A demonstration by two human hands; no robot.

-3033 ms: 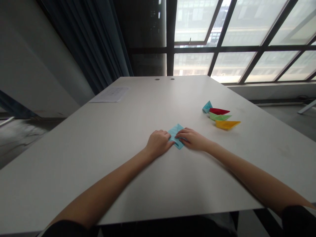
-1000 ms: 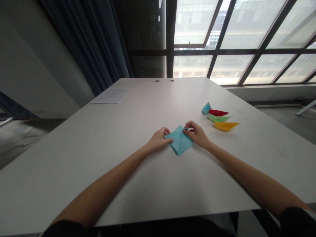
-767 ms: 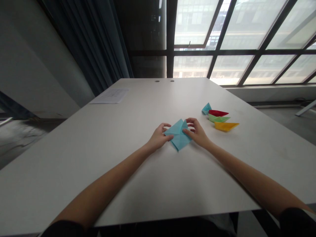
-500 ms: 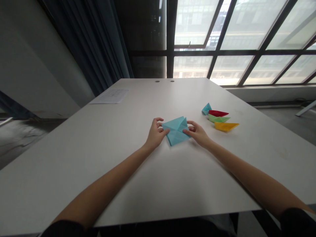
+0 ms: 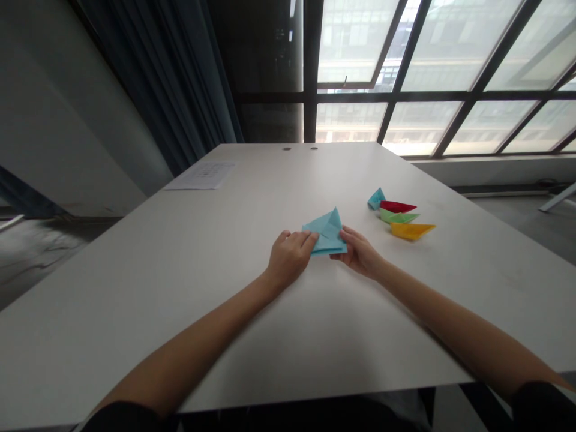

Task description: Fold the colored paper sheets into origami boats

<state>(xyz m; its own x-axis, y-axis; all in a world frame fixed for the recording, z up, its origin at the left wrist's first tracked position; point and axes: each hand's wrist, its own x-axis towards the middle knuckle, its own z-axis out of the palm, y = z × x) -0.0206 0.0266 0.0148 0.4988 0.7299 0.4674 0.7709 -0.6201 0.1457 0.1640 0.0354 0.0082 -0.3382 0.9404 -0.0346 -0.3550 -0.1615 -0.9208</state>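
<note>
Bright windows (image 5: 438, 54) rise at one o'clock beyond the white table (image 5: 279, 192). Just past twelve o'clock is folded light-blue paper (image 5: 327, 233); the left hand (image 5: 291, 255) grips its nine-o'clock end from above, the right hand (image 5: 360, 254) pinches its three-o'clock end.

No text could be read.
Faint dark print (image 5: 207, 171) was seen on the white paper sheet (image 5: 193, 180) along the left edge of the white table (image 5: 252, 198), but its marks were too small and blurred to be deciphered.
</note>
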